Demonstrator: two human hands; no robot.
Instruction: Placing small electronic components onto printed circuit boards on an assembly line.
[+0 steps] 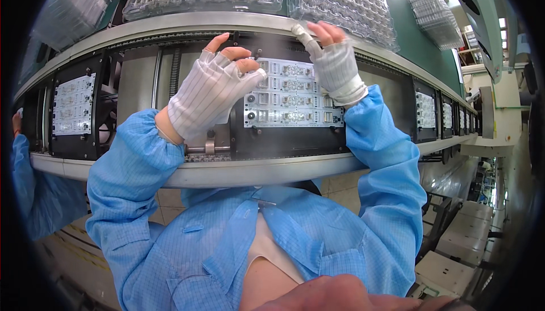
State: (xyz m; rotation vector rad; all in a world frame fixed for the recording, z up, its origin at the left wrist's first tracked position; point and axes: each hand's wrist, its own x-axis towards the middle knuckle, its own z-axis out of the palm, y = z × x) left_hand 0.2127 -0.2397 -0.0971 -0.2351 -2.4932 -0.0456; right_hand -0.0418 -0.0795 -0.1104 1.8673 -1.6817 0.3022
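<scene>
Factory floor stretches off to your right, and straight ahead of you a long conveyor line (238, 169) curves across the head view, carrying black carriers one after another. You have only this one view to go by.

Directly in front of you sits the white circuit panel (292, 95) in its black carrier (284, 138), lying flat between your two hands. Your left hand (213, 87), in a striped fingerless glove, rests over the panel's left edge with its fingers (247, 64) curled and pinched together at the upper left corner; whether they grip a small part there, you cannot tell from here. Your right hand (335, 64) reaches past the panel's far right corner to the clear plastic tray (340, 4) on the shelf above, its fingers (326, 30) bent loosely against the tray's near rim, not visibly holding anything.

As a judgement, the panel looks seated and mostly populated, so the work on this carrier seems well along, with the left corner the spot in hand. Further panels (74, 104) wait in carriers to the left, and others (426, 109) sit to the right. At far left, another person's blue sleeve (28, 186) shows.
</scene>
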